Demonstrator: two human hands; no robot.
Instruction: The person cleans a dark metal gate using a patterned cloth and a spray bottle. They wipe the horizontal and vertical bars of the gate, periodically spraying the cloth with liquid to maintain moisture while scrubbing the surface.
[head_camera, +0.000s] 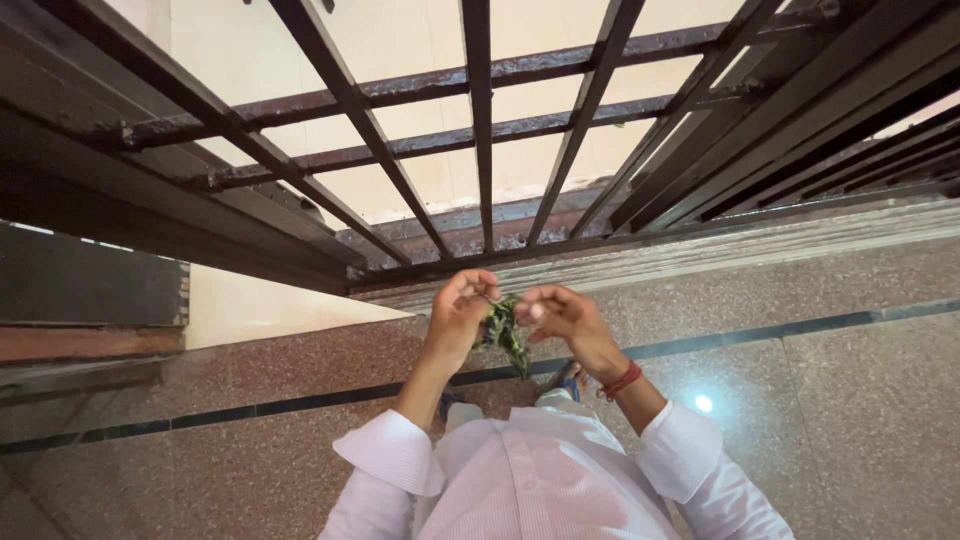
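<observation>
My left hand (458, 312) has its fingers curled in, the tips pinched on the upper end of a small sprig of dark green leaves (507, 335); my right hand (560, 315) is curled the same way, thumb and fingertips closed on the same sprig from the other side; the two hands nearly touch, with the leaves hanging between and slightly below them; I cannot tell which finger of either hand takes the real grip, since the knuckles cover the contact. The sprig is held in the air in front of my chest, over the floor and near the foot of the grille, resting on nothing. On my right wrist sits a red thread band (622, 381); both forearms are bare up to the rolled cuffs of a pale pink shirt (520, 480). Below the hands I see the speckled reddish stone floor (800, 420), crossed by a thin dark inlaid strip (780, 328) running from its left edge to its right edge; a small bright spot of light (704, 403) lies on the floor near my right elbow. Beyond the hands, along the far edge of the floor, a dark rusted metal grille (480, 130) rises; behind its bars stands a cream wall (420, 45).
</observation>
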